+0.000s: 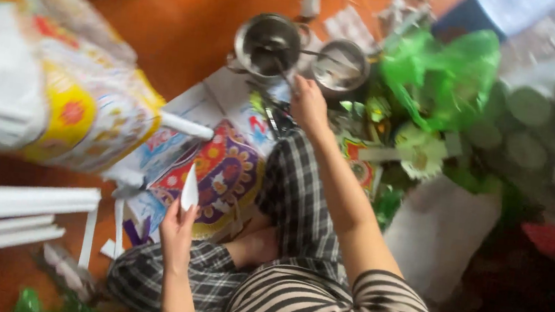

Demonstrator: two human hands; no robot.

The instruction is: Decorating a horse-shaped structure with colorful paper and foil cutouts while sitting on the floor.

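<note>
The left hand (176,229) pinches a small white paper piece (189,188) between thumb and fingers, holding it upright above the crossed legs in checked trousers. The right hand (309,104) is stretched forward, closed around a thin stick or brush handle (281,66) whose tip reaches into the left of two metal pots (267,43); the second pot (341,64) stands just beside it (its contents are too blurred to tell).

Between the hands lies a printed sheet (223,171) with a round flower pattern in purple, orange and yellow, spread on the orange floor (181,19). To the left sit a large patterned paper form (54,96) and rolled white tubes (7,205); to the right, a green plastic bag (440,73).

The reach is long and the pot is near the sheet's edge, so a drip from the stick could likely mark the printed sheet, or a nudge could tip the pot.
</note>
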